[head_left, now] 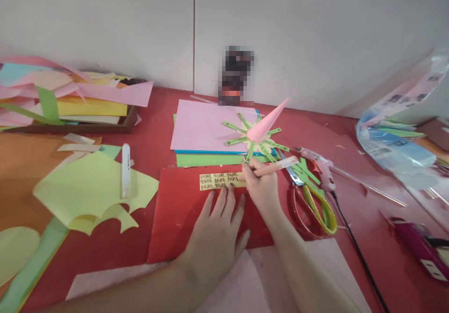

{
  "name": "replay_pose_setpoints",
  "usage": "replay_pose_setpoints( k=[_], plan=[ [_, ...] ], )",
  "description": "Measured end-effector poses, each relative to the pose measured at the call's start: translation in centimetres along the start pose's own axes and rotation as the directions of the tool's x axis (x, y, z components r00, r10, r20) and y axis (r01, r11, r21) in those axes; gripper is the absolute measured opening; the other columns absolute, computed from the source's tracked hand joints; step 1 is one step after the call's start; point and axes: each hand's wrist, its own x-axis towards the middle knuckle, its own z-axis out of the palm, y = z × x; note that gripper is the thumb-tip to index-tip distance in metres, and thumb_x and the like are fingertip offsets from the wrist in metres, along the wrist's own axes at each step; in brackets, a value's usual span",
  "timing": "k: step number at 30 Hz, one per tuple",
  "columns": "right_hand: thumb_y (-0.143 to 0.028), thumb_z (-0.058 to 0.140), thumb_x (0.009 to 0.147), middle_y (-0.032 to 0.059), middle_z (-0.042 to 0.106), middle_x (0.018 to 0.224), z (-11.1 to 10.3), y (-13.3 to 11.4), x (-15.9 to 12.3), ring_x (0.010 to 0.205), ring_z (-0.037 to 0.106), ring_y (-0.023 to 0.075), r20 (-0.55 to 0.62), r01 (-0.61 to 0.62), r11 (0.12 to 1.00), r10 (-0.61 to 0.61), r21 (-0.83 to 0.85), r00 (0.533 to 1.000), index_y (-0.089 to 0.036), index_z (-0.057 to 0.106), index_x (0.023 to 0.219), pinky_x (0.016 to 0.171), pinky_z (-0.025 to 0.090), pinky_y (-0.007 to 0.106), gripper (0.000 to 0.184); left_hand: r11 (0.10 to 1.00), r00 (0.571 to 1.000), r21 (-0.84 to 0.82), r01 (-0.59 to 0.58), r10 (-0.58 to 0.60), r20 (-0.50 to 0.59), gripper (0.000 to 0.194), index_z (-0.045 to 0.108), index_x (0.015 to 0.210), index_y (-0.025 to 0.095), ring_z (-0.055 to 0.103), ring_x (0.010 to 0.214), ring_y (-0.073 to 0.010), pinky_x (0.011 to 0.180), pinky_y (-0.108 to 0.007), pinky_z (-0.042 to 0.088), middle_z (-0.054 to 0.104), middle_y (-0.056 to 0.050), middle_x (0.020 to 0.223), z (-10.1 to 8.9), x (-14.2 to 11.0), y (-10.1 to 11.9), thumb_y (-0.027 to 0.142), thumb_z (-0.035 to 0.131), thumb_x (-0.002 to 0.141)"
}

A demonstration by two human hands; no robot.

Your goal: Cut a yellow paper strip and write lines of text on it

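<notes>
My left hand (217, 222) lies flat with fingers spread on a red board (175, 210); its fingertips press the lower edge of a small yellow paper strip (213, 181). Rows of dark handwriting cover much of that strip. In my right hand (261, 186) a pen (278, 165) is pinched, its shaft slanting up to the right. The pen's tip is over the strip's right part, partly hidden by my fingers. Just beyond stands a pink paper cone (264, 125) on a flower-like base, ringed by green strips (234, 142) with writing.
Scissors (308, 200) with red and yellow handles lie right of the board, near a pink glue gun (321, 165) and its black cord. A purple power strip (421, 247) is farther right. Left are cut yellow-green paper (94, 191), a white capped tube (126, 172) and a brown tray (129, 119) of paper scraps.
</notes>
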Motion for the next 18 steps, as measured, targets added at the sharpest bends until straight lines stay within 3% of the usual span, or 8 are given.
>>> replay_pose_setpoints(
  k=[18],
  plan=[
    [-0.027, 0.048, 0.078, -0.0054, 0.044, 0.045, -0.06, -0.15, -0.07, 0.049, 0.050, 0.0118, -0.015, -0.048, 0.997, 0.049, 0.059, 0.999, -0.021, 0.033, 0.054, 0.049, 0.036, 0.021, 0.029, 1.000, 1.000, 0.014, -0.004, 0.004, -0.006, 0.051, 0.045, 0.130, 0.014, 0.044, 0.120, -0.0279, 0.098, -0.044, 0.033, 0.051, -0.015, 0.130, 0.09, -0.03, -0.01, 0.042, 0.029, 0.090]
  ],
)
